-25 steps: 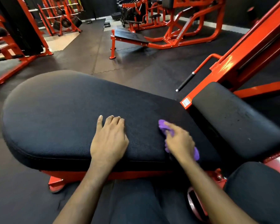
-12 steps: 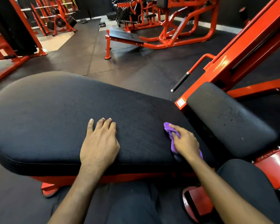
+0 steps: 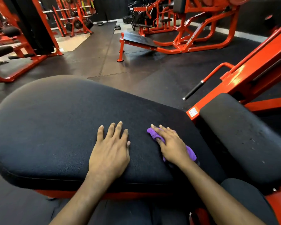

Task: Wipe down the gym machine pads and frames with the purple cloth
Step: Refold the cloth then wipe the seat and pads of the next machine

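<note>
A large black pad with a rounded left end fills the middle of the view, on an orange frame. My left hand rests flat on the pad, fingers straight and slightly spread. Just right of it, my right hand presses the purple cloth onto the pad with straight fingers. The cloth shows at the fingertips and behind the wrist; most of it is hidden under the hand. A second, smaller black pad sits to the right.
A black-gripped handle sticks out from the orange frame beyond the pads. Other orange machines stand on the dark rubber floor at the back and at the left. My dark-clothed knee is at the lower right.
My right hand has slid the purple cloth forward and a little left across the pad, its fingers now flatter. My left hand stays on the pad, fingers spread a bit more.
</note>
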{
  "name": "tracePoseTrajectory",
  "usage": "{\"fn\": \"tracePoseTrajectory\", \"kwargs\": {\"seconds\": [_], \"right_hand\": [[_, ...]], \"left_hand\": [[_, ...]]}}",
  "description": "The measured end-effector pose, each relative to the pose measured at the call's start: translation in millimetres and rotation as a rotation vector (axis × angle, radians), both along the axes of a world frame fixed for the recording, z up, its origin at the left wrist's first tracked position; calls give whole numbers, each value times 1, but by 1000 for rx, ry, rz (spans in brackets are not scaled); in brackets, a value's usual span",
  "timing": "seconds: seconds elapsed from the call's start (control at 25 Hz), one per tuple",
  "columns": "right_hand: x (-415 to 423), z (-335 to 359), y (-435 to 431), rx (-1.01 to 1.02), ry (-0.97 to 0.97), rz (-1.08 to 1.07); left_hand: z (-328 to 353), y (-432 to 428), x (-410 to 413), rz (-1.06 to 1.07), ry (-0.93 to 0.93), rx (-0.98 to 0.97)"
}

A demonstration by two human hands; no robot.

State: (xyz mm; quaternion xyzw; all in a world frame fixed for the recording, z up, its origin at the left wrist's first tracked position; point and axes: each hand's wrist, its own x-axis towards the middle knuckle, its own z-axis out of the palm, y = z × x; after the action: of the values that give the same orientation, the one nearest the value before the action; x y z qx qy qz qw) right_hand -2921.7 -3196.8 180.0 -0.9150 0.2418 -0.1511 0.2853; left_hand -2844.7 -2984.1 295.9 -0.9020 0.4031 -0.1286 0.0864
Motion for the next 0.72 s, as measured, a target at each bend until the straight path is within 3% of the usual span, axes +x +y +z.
{"fn": "tracePoseTrajectory", "kwargs": {"seconds": [0.48,0.72], "right_hand": [[184,31,-103,102,41,-193],[267,88,-4,-73,-224,335]], "left_hand": [[-7,-5,1,46,63,17],[-10,-8,4,33,24,0]]}}
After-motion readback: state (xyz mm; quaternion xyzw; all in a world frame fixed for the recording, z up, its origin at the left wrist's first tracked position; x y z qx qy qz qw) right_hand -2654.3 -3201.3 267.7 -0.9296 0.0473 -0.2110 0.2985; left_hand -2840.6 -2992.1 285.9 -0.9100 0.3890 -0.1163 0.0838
